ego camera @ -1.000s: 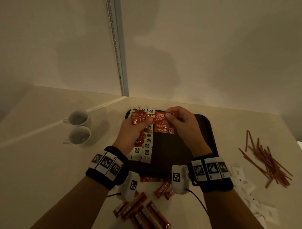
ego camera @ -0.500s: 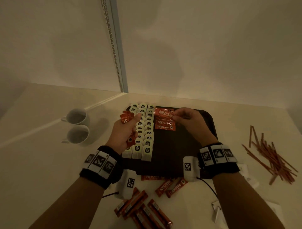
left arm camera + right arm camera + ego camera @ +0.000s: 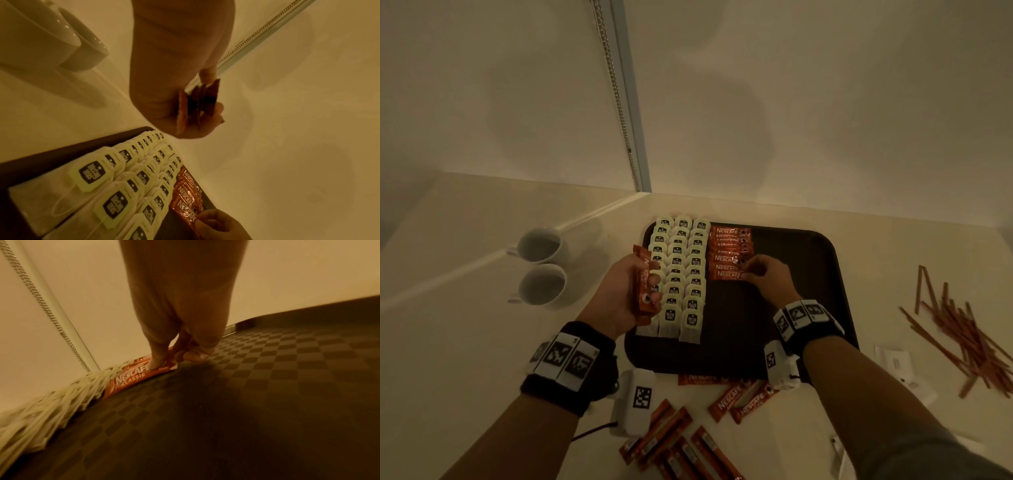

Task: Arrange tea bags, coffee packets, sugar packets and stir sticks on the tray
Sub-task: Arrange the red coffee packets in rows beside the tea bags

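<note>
- Three columns of tea bags (image 3: 681, 270) fill the dark tray's (image 3: 822, 260) 9 o'clock side, coffee packets (image 3: 729, 251) stacked beside them.
- Left hand (image 3: 619, 291) clenches a bundle of packets (image 3: 643, 281) over the tray's left edge.
- Right hand (image 3: 768, 279) pinches the nearest stacked packet (image 3: 131, 378).
- Stir sticks (image 3: 962, 335) lie at 3 o'clock, loose packets (image 3: 674, 442) at 6 o'clock, off-tray.

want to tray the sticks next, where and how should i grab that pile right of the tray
Take the stir sticks near the middle of the pile, where they cross and bunch, coming from above with thumb and fingers spanning across them. They lie flat and splayed on the counter, so end grips would likely catch only a few. The right hand is nearest, but it is pinching a coffee packet.
</note>
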Motion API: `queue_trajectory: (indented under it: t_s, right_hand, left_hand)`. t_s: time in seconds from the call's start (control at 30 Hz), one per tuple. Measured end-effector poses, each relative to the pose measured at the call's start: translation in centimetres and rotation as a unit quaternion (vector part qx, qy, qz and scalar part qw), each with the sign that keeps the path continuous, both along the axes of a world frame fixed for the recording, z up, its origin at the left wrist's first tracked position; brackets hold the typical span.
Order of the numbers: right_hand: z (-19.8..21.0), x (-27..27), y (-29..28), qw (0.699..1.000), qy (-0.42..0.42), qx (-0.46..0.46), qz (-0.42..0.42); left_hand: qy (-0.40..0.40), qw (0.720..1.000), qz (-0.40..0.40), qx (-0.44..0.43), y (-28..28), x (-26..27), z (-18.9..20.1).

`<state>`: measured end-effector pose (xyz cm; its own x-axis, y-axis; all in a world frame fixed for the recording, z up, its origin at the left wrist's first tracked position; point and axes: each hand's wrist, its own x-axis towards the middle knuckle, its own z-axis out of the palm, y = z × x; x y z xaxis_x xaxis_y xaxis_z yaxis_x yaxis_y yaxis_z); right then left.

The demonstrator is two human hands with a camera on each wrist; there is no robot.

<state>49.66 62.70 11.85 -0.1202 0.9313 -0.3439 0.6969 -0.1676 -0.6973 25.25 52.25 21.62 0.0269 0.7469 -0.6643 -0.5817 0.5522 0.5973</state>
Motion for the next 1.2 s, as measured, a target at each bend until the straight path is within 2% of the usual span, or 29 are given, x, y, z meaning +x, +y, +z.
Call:
queue_trajectory:
  t_s: [0.33, 0.77, 0.93, 1.03, 1.1, 1.2]
  right_hand:
    - [-1.6, -0.7, 1.0, 0.997, -0.04, 0.052, -0.042]
    - [-1.9, -0.5, 1.1, 0.995, -0.067, 0.069, -0.036]
    - [-1.7, -0.6, 1.2, 0.994, -0.074, 0.066, -0.044]
    - [-0.6, -1.0, 0.9, 0.995, -0.033, 0.085, -0.046]
    - [1.5, -2.0, 0.0, 0.995, 0.046, 0.084, -0.026]
    - [6.2, -4.3, -2.5, 0.983, 0.165, -0.007, 0.083]
  left_hand:
    - [0.016, 1.0, 0.001, 0.006, -0.2, 0.1, 0.0]
    - [-0.007, 1.0, -0.011, -0.02, -0.1, 0.5, -0.5]
    - [0.054, 0.997, -0.052, 0.001, -0.1, 1.0, -0.2]
    - [0.078, 0.996, -0.041, 0.016, -0.1, 1.4, -0.4]
    - [0.091, 0.995, -0.023, 0.022, 0.0, 1.7, -0.5]
    - [0.112, 0.993, 0.0, 0.035, 0.1, 2.3, -0.4]
